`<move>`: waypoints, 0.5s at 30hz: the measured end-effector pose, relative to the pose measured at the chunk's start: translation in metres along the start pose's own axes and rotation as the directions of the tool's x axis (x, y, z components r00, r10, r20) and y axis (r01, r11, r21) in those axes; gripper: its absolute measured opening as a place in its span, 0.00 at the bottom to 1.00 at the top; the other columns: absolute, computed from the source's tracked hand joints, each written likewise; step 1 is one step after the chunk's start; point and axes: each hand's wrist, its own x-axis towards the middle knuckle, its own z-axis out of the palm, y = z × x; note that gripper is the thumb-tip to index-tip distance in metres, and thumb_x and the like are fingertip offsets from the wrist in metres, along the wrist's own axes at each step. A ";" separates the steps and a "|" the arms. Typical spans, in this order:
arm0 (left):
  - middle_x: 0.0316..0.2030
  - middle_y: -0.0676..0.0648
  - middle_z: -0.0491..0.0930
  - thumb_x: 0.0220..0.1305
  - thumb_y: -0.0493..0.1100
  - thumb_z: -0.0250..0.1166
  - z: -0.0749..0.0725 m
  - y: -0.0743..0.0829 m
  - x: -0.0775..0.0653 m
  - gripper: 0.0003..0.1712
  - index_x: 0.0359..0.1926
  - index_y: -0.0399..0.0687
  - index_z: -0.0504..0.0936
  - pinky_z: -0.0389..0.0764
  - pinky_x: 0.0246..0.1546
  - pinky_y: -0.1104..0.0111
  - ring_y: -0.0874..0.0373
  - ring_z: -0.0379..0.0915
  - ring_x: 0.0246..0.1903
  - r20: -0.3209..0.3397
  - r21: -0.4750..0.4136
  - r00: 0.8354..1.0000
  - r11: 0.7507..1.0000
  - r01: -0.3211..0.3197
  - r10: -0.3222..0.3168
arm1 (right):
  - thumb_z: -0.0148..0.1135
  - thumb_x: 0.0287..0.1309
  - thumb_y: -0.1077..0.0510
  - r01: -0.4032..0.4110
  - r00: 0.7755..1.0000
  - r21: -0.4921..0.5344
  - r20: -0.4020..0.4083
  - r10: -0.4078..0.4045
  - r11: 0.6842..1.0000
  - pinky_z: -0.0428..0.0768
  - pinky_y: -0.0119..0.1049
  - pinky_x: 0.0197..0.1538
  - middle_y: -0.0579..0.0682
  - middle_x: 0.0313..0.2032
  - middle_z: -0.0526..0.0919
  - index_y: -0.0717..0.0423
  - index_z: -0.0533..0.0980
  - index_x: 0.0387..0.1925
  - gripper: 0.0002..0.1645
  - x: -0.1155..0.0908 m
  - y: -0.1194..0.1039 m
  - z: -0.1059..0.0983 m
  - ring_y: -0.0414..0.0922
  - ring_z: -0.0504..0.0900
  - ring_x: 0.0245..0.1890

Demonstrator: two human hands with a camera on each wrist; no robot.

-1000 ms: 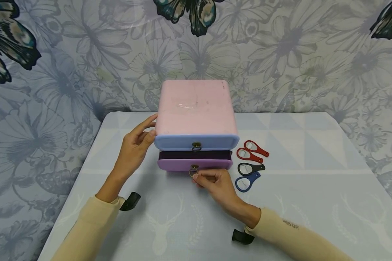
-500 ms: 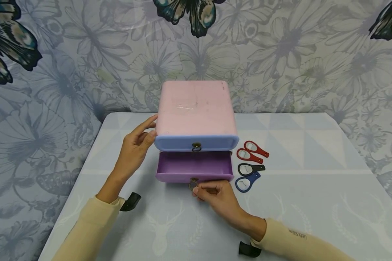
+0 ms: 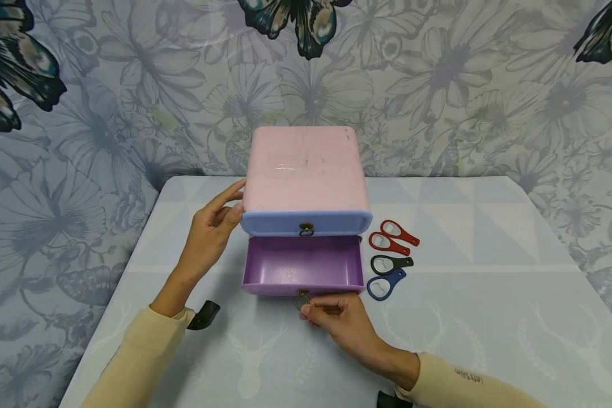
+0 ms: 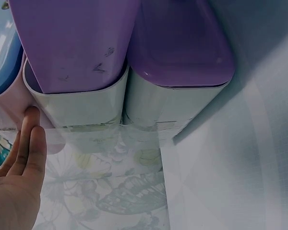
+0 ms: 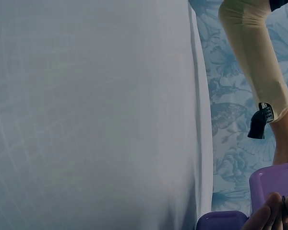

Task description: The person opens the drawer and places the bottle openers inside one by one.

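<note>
A small drawer unit with a pink top [image 3: 306,170] stands on the table. Its blue drawer [image 3: 272,224] is pushed in; below it, the purple drawer [image 3: 303,260] is pulled well out, with nothing inside. My right hand [image 3: 344,326] pinches that drawer's metal ring pull [image 3: 301,300] between thumb and fingers. My left hand [image 3: 209,232] rests against the unit's left side, fingers extended. In the left wrist view, those fingers [image 4: 31,148] touch the pink casing, and another purple drawer [image 4: 182,48] shows, pushed in. The right wrist view catches only the right fingertips [image 5: 266,218] at the purple front [image 5: 273,179].
Right of the unit lie several small round-looped pieces with short handles: two red pieces [image 3: 394,238], a black piece [image 3: 391,264] and a blue piece [image 3: 386,284]. The patterned table [image 3: 489,238] meets a floral backdrop [image 3: 438,102] behind the unit.
The purple drawer has slid out toward me, from a narrow gap to showing its whole inside, as my right hand drew back with the ring. The left hand has stayed in place.
</note>
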 end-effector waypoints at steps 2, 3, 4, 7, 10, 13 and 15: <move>0.63 0.48 0.73 0.78 0.44 0.54 0.000 0.000 0.000 0.27 0.73 0.70 0.67 0.72 0.48 0.68 0.64 0.80 0.49 0.001 -0.003 1.000 1.000 -0.002 0.002 | 0.68 0.63 0.56 -0.009 1.000 0.002 0.001 0.009 1.000 0.82 0.32 0.40 0.61 0.34 0.88 0.69 0.86 0.38 0.16 -0.002 -0.001 0.000 0.38 0.84 0.32; 0.63 0.47 0.73 0.78 0.44 0.53 0.000 0.000 0.000 0.27 0.73 0.70 0.67 0.71 0.48 0.68 0.63 0.81 0.49 0.001 -0.006 1.000 1.000 -0.002 0.002 | 0.68 0.63 0.57 -0.011 1.000 0.002 0.004 0.011 1.000 0.82 0.32 0.40 0.61 0.34 0.88 0.69 0.86 0.38 0.16 -0.003 -0.001 0.001 0.38 0.84 0.32; 0.63 0.48 0.73 0.78 0.44 0.53 0.000 0.000 0.000 0.27 0.73 0.70 0.67 0.71 0.48 0.68 0.63 0.81 0.48 0.001 -0.006 1.000 1.000 -0.003 0.003 | 0.68 0.63 0.57 -0.011 1.000 0.004 0.007 0.011 1.000 0.82 0.32 0.40 0.61 0.34 0.88 0.70 0.86 0.38 0.16 -0.004 -0.001 0.001 0.38 0.84 0.31; 0.63 0.47 0.73 0.78 0.44 0.53 0.000 0.000 0.000 0.27 0.73 0.69 0.67 0.71 0.48 0.68 0.63 0.80 0.48 0.001 -0.008 1.000 1.000 -0.003 0.003 | 0.68 0.63 0.57 -0.005 1.000 0.012 0.016 0.004 1.000 0.83 0.33 0.39 0.62 0.34 0.88 0.71 0.85 0.38 0.16 -0.006 -0.001 0.002 0.38 0.84 0.31; 0.63 0.47 0.73 0.78 0.44 0.53 0.000 0.001 0.000 0.27 0.73 0.69 0.67 0.71 0.48 0.68 0.63 0.80 0.49 0.003 -0.010 1.000 1.000 -0.003 0.003 | 0.68 0.63 0.57 0.003 1.000 0.024 0.018 -0.004 1.000 0.83 0.33 0.40 0.63 0.34 0.88 0.71 0.85 0.38 0.16 -0.008 -0.001 0.003 0.38 0.84 0.31; 0.62 0.47 0.73 0.78 0.43 0.53 0.000 0.001 0.000 0.27 0.73 0.68 0.67 0.71 0.48 0.68 0.63 0.80 0.49 0.005 -0.012 1.000 1.000 -0.005 0.005 | 0.67 0.63 0.58 0.010 1.000 0.039 0.020 -0.011 0.999 0.83 0.33 0.40 0.63 0.34 0.87 0.72 0.85 0.38 0.16 -0.011 -0.001 0.004 0.38 0.84 0.31; 0.62 0.47 0.73 0.78 0.43 0.53 0.000 0.000 0.000 0.27 0.73 0.67 0.67 0.71 0.48 0.68 0.63 0.80 0.50 0.005 -0.013 1.000 1.000 -0.005 0.005 | 0.67 0.63 0.59 0.016 1.000 0.052 0.025 -0.018 0.999 0.84 0.34 0.40 0.65 0.34 0.87 0.73 0.84 0.38 0.15 -0.012 0.001 0.004 0.38 0.84 0.31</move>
